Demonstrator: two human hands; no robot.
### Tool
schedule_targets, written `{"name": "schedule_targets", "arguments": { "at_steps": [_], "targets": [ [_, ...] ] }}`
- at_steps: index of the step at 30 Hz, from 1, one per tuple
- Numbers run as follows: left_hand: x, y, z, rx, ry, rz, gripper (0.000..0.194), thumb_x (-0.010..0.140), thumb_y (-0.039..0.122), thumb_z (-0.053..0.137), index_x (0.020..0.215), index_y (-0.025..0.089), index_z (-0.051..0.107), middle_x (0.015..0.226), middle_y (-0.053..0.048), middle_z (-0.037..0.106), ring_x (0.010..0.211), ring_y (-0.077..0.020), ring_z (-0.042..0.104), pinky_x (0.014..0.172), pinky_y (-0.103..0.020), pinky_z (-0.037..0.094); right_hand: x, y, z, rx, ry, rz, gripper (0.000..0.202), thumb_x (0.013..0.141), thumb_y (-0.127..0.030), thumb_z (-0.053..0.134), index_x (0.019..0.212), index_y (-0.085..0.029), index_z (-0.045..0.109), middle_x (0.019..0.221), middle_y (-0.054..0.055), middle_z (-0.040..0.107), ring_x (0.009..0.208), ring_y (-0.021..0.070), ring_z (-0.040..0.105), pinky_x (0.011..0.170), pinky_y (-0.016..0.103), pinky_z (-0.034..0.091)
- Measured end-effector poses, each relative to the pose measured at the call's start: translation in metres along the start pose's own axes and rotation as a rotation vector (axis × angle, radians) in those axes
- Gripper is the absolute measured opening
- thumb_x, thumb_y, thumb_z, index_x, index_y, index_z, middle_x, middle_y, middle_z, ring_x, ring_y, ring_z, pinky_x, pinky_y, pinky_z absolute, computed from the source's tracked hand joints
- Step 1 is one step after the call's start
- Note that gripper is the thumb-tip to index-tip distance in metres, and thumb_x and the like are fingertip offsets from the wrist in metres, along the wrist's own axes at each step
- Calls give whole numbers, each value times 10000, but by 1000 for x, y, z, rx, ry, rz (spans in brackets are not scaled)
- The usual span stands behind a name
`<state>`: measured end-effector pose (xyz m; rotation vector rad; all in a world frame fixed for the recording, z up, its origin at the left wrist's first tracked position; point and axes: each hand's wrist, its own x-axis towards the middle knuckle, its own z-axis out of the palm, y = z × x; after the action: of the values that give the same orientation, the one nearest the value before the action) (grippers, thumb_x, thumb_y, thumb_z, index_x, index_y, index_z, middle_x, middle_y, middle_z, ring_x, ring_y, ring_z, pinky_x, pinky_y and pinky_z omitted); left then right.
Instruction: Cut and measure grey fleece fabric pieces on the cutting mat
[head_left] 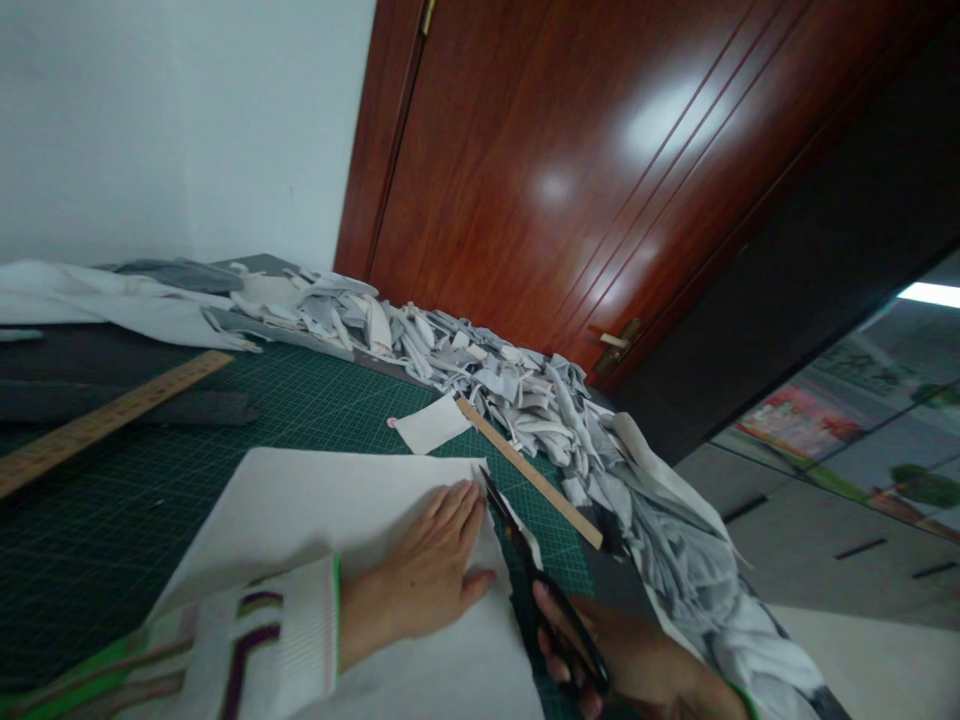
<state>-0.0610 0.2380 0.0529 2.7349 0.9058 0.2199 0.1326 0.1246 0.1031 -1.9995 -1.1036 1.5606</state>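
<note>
Nearest, the right hand point(637, 665) has its fingers closed through the handles of black scissors point(536, 580), blades running along the right edge of a white fabric sheet point(330, 510). Beside them the left hand point(431, 570) lies flat, fingers stretched out, pressing the sheet onto the green cutting mat point(300, 400). Beyond, a wooden ruler point(529, 472) lies against grey scraps point(525, 385) heaped along the mat's far edge.

white ribbed sleeve point(262, 640), purple stripes, green trim
</note>
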Motion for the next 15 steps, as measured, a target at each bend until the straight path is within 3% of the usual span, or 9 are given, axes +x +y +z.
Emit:
{"name": "schedule_targets", "arguments": {
  "at_steps": [3,8,15],
  "targets": [
    [1,0,4,-21,3,4,748,967,496,407,1522,19,258,1600,-199,101,1493,-323,69,1215,-511,135,-1,-12,6,80,5,43,737,594,-876,597,754,-157,580,619,-30,516,509,44,422,401,121,334],
    [2,-1,7,-38,-7,-6,761,964,485,427,1528,13,231,1605,-200,72,1494,-316,27,1224,-493,88,-1,-10,9,134,29,58,752,559,-876,624,765,-154,580,603,-37,516,507,41,419,401,126,307],
    [-1,1,2,-58,0,-5,737,961,481,442,1509,14,285,1598,-212,116,1490,-325,61,1221,-500,120,9,13,5,85,40,7,679,731,-833,530,789,-163,617,627,-22,541,513,63,434,420,163,319]
  ]
}}
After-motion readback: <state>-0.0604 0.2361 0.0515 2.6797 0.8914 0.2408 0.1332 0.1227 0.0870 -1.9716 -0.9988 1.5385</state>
